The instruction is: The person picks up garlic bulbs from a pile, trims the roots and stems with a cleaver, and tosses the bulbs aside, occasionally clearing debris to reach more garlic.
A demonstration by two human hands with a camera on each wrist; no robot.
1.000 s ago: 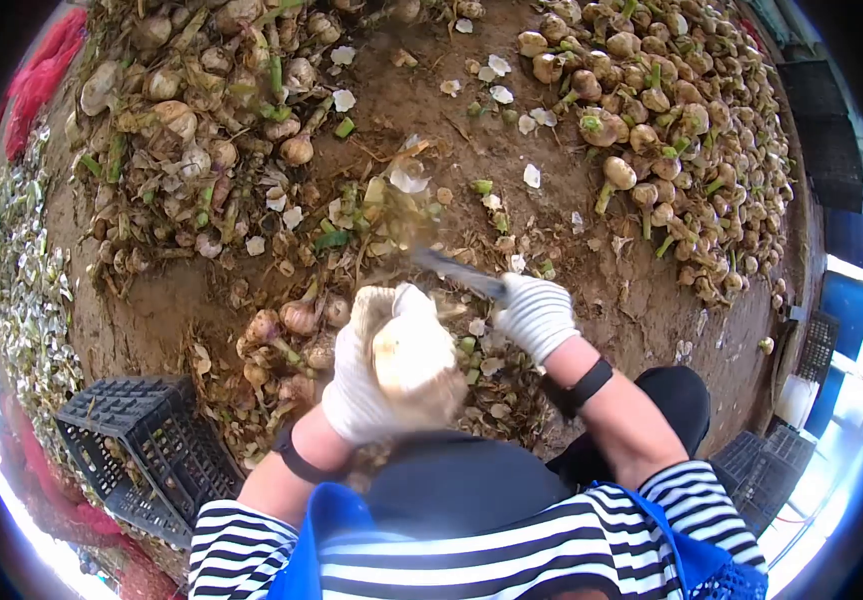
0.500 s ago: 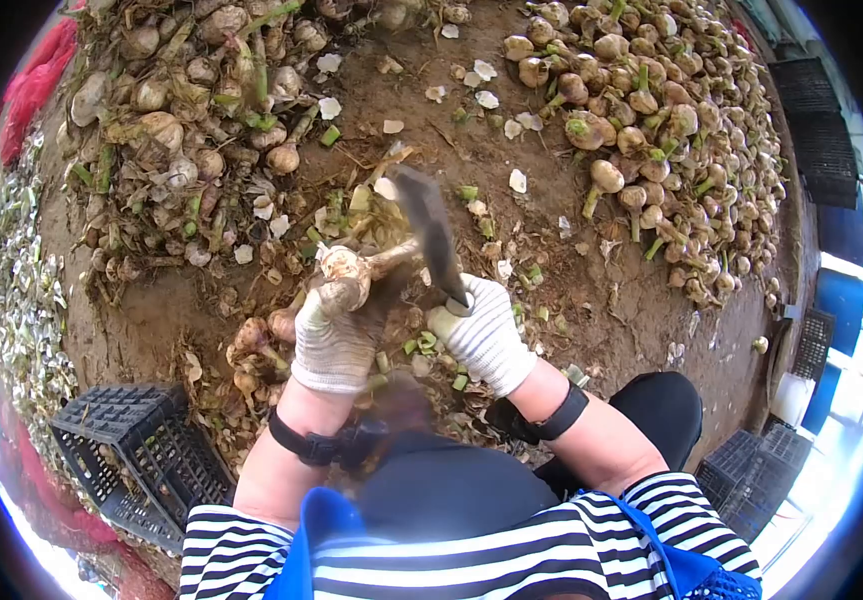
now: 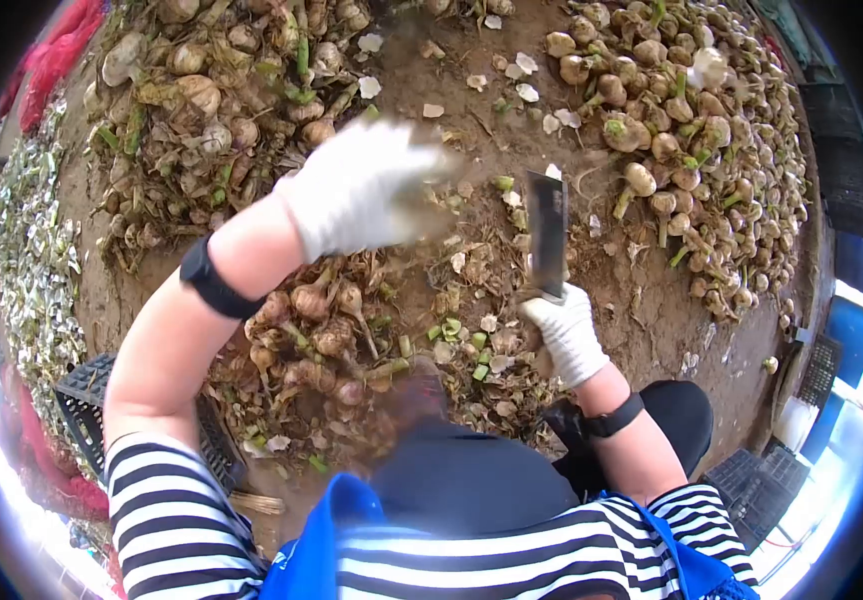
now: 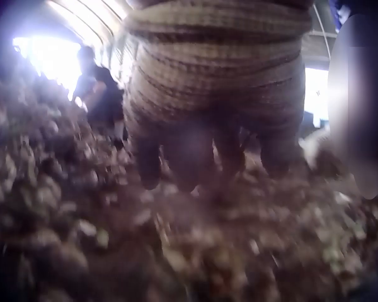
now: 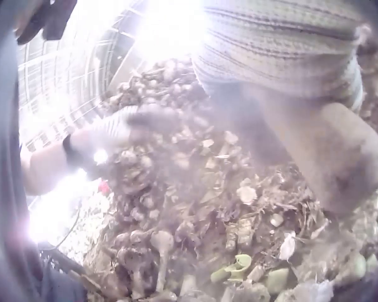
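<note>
My left hand (image 3: pixel 361 190), in a white knit glove, is stretched out over the ground between two garlic heaps, blurred by motion. In the left wrist view its fingers (image 4: pixel 189 163) are straight and apart, with nothing between them. My gloved right hand (image 3: pixel 566 335) grips a knife (image 3: pixel 547 230) with a broad, dark, rectangular blade pointing up and away. A pale garlic bulb (image 3: pixel 708 68), blurred, shows over the right heap of trimmed bulbs (image 3: pixel 681 140). Garlic with stalks (image 3: pixel 331 335) lies below my left hand, close to my legs.
The left heap (image 3: pixel 201 110) is garlic with long stalks and dry leaves. Cut stem pieces (image 3: pixel 476 350) and white peelings litter the soil. A black plastic crate (image 3: pixel 86 395) stands at left, partly behind my arm. Another person (image 4: pixel 101 94) is in the background of the left wrist view.
My left hand held a garlic bulb against the knife; it has let go and swung forward. The right hand, still gripping the knife, has moved to the right, away from the left.
</note>
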